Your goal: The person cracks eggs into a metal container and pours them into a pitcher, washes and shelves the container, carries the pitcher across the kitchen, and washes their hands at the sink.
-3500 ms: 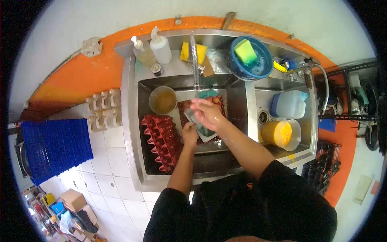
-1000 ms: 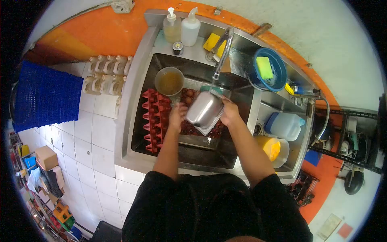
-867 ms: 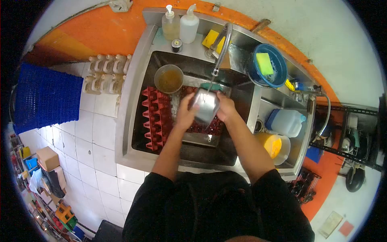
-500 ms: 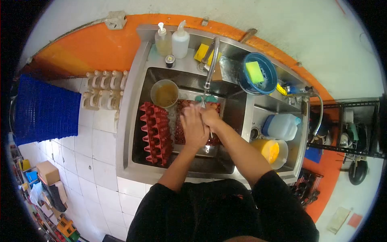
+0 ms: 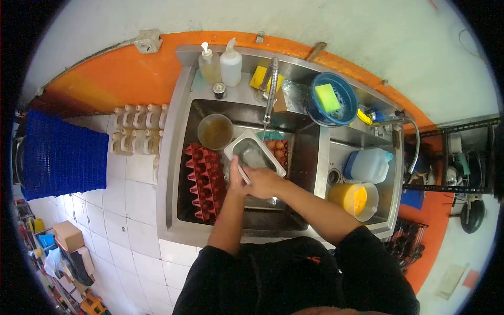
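Note:
A small rectangular metal pan (image 5: 269,155) is tilted in the sink beneath the tap (image 5: 271,94), with water in it. My right hand (image 5: 264,182) grips its near rim. Against the pan's left side, my left hand (image 5: 237,177) is closed on the edge, its fingers partly hidden. Behind the pan, brown eggs (image 5: 279,149) show in a reddish tray, which the pan partly covers. To the left stand red egg trays (image 5: 202,181) on edge, below a round tub of brownish liquid (image 5: 216,132).
A blue bucket (image 5: 318,111) with a yellow-green sponge (image 5: 327,97) stands on the right divider. The right basin holds a bluish jug (image 5: 369,165) and a yellow-filled tub (image 5: 371,202). Pump bottles (image 5: 231,68) stand at the back left; a blue basket (image 5: 63,152) is farther left.
My hands were together over the tray under the tap. Now they hold the metal pan, lower and slightly left, and eggs show at the right. The camera view has shifted a little.

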Available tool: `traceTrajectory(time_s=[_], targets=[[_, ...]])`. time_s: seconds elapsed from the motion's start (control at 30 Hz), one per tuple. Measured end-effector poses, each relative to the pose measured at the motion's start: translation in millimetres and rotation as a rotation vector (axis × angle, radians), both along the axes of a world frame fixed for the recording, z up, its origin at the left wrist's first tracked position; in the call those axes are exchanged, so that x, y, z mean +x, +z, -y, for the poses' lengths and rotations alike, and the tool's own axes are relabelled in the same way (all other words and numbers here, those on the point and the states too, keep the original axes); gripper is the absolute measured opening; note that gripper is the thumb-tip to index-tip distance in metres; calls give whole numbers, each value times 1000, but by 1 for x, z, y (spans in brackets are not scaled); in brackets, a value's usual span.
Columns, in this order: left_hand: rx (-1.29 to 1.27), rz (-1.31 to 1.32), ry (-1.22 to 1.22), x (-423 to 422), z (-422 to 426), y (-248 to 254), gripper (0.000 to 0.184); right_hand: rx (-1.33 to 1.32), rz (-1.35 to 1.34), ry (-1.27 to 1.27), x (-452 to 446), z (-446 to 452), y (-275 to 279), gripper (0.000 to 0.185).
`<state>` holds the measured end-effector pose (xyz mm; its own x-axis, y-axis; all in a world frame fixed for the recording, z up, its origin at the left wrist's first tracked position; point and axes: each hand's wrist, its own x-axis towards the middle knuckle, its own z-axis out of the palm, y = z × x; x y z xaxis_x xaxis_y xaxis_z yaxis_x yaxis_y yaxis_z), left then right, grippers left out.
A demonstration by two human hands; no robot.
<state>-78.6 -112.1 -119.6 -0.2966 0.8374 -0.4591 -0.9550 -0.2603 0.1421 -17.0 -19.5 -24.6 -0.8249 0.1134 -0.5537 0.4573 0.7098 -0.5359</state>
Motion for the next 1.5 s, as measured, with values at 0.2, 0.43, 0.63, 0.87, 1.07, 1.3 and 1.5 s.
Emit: traceTrajectory(time_s=[0.2,0.43,0.63,0.87,1.07,1.3,1.5], targets=[[-206,-210,-11,6,8,-43,44,273,-514,13,12,-24,-10,44],[-324,-401,-210,15,-3,-28,42,804,-432,98,-17,-34,-42,78],[-432,-556,-151,-14,-7,-26,41,350,-224,-327,-19,-65,-32,61],[-810,-1272,0,-45,-29,6,48,-295,-413,-675,38,-45,-76,34],[-695,-2404,-811,-17,-52,-9,25,-310,-290,-776,31,-45,-75,29],[-942,-1893,-810,-25,-69,-70,30,-156,-308,-677,33,-16,-72,27],[-346,-217,-61,-16,-76,-44,46,-270,-383,-807,22,-27,-77,25]])
